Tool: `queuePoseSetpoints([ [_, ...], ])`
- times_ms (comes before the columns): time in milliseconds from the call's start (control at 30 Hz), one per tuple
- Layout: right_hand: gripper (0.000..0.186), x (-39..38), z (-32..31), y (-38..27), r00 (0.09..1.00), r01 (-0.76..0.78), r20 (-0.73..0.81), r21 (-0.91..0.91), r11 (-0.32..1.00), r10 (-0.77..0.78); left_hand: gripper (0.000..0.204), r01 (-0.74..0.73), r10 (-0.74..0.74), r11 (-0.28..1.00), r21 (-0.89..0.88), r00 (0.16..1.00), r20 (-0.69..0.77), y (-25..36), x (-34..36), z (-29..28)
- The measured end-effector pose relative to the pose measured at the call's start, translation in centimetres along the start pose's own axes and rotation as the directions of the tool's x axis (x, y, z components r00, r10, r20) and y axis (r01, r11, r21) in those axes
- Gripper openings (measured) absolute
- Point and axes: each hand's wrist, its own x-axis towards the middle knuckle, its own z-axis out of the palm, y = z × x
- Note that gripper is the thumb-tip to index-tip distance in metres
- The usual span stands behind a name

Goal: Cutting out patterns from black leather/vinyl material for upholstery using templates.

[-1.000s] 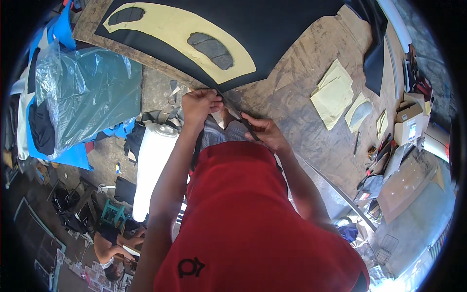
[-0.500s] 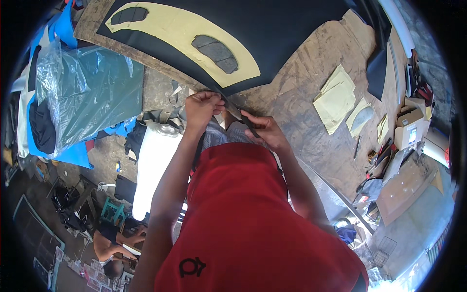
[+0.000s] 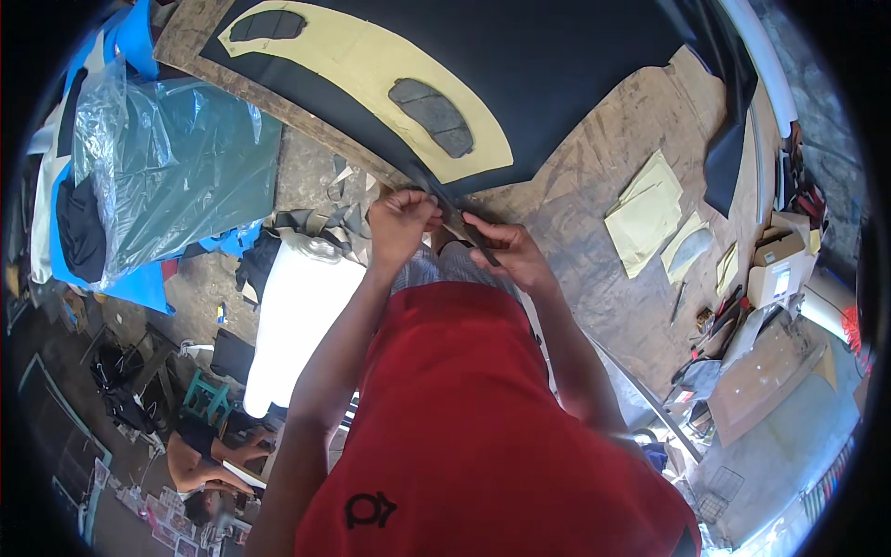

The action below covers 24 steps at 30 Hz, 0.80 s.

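Observation:
My right hand (image 3: 520, 258) grips a long, dark, narrow tool (image 3: 481, 243) at its near end; whether it is a knife or scissors I cannot tell. The tool slants up and left toward the near corner of a black sheet (image 3: 566, 84). Close beside it, left of the tool, my left hand (image 3: 399, 223) has its fingers pinched together; what they hold, if anything, is too small to make out. On the black sheet lies a curved yellow pattern piece (image 3: 362, 65), with two dark, flat, curved blocks (image 3: 432, 116) (image 3: 267, 26) resting on it.
A wooden table (image 3: 575, 204) bears the sheet, several yellow paper pieces (image 3: 642, 213) and an open cardboard box (image 3: 778, 260). To the left are a plastic-covered stack (image 3: 186, 176), a white roll (image 3: 302, 325) and scraps on the floor. Another person (image 3: 200, 455) sits at lower left.
The view has shifted slightly, so the table and pattern sit lower and farther right. Both hands stay near the sheet's corner, the tool still in my right hand.

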Motion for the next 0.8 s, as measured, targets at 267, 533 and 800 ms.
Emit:
queuePoseSetpoints([
  [267, 0.066, 2.0, 0.8, -1.3, 0.999, -0.018, 0.027, 0.052, 0.998, 0.017, 0.012, -0.067, 0.068, 0.998, -0.010, 0.997, 0.033, -0.8, 0.1, -0.3],
  [533, 0.064, 3.3, 1.6, -2.0, 0.999, -0.043, 0.030, 0.160, 0.986, 0.039, 0.009, -0.092, 0.095, 0.994, -0.057, 0.995, 0.043, -1.3, 0.0, -0.2],
  [800, 0.066, 5.3, 2.4, -3.2, 0.997, -0.034, 0.079, 0.180, 0.983, 0.020, 0.005, -0.169, 0.172, 0.982, -0.085, 0.984, 0.038, -1.5, 0.1, -0.2],
])
